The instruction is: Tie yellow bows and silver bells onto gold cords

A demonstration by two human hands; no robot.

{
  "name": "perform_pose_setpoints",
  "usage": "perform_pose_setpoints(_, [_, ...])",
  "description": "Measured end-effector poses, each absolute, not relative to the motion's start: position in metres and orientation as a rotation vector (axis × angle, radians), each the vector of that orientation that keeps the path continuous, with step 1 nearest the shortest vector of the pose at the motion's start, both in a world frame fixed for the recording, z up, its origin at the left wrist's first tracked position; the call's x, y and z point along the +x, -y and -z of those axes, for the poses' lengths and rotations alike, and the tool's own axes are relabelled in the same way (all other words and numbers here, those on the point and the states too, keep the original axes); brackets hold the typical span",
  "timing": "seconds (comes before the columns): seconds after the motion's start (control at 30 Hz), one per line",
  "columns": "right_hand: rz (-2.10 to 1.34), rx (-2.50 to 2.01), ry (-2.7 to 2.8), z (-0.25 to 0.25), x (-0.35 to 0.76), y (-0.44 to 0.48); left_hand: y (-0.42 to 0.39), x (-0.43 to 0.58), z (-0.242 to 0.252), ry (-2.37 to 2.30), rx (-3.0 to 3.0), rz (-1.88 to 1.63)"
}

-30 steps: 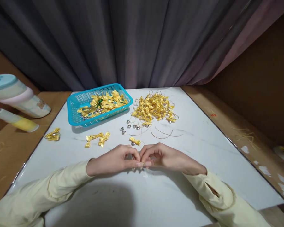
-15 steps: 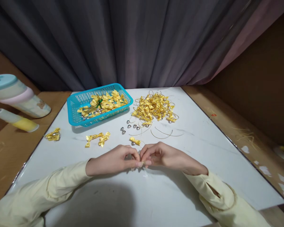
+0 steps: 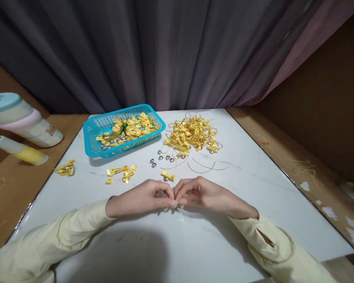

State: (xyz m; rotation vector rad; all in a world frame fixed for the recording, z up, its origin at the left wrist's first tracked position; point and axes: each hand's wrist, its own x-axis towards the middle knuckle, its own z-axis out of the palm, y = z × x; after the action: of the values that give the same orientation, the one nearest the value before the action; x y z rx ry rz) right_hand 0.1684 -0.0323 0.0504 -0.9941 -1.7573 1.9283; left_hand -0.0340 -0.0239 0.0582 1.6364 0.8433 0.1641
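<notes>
The left hand (image 3: 144, 197) and right hand (image 3: 208, 194) meet above the near middle of the tabletop (image 3: 212, 239), fingertips touching. Each hand has its thumb pressed to its fingers in a pinch; whatever lies between them is too small and covered to tell. The person's sleeves (image 3: 82, 220) are pale yellow.

Just beyond the hands lies a yellow bow (image 3: 168, 175) with a silver bead (image 3: 165, 179) against its near edge. Past it, loose beads (image 3: 161, 158) are scattered in a small group, and thin cords (image 3: 200, 172) curve on the tabletop to their right. Behind these is a heap of yellow bows (image 3: 191, 135), with beads among them and looped cords sticking out.

To the left of the heap stands a blue basket (image 3: 90, 135) holding more bows, beads and a bundle of cords bound with a green tie (image 3: 124, 129). In front of the basket lie a few bows (image 3: 129, 173), and a separate yellow cluster (image 3: 66, 168) sits near the left edge.

Beyond that edge, a bottle (image 3: 23, 118) and a tube (image 3: 32, 154) rest on brown cardboard (image 3: 6, 192). White scraps (image 3: 330, 213) lie off to the right, and a dark curtain (image 3: 165, 51) hangs behind.
</notes>
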Motion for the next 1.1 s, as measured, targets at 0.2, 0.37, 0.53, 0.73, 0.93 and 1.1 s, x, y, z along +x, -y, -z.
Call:
perform_pose_setpoints(0.2, [-1.898, -1.006, 1.727, -0.0535, 0.168, 0.0333, 0.0202, -0.0356, -0.0624, -0.804, 1.58, -0.13])
perform_pose_setpoints(0.37, [-1.878, -1.01, 1.736, -0.0553, 0.1674, 0.0329, 0.0213, -0.0359, -0.0597, -0.798, 1.565, -0.16])
perform_pose_setpoints(0.53, [-1.819, -1.021, 1.786, -0.0532, 0.1689, 0.0325, 0.0229, -0.0354, -0.0592, -0.833, 1.602, -0.175])
perform_pose_setpoints(0.73, [-1.739, -0.995, 1.806, -0.0471, 0.1693, 0.0325, 0.0223, -0.0352, -0.0608, -0.893, 1.638, -0.186])
perform_pose_setpoints(0.93, [-1.679, -0.991, 1.862, -0.0478, 0.1689, 0.0329, 0.0215, -0.0358, -0.0624, -0.932, 1.641, -0.186])
perform_pose_setpoints(1.1, [-1.664, -0.995, 1.875, -0.0487, 0.1681, 0.0326, 0.021, -0.0357, -0.0623, -0.921, 1.64, -0.176])
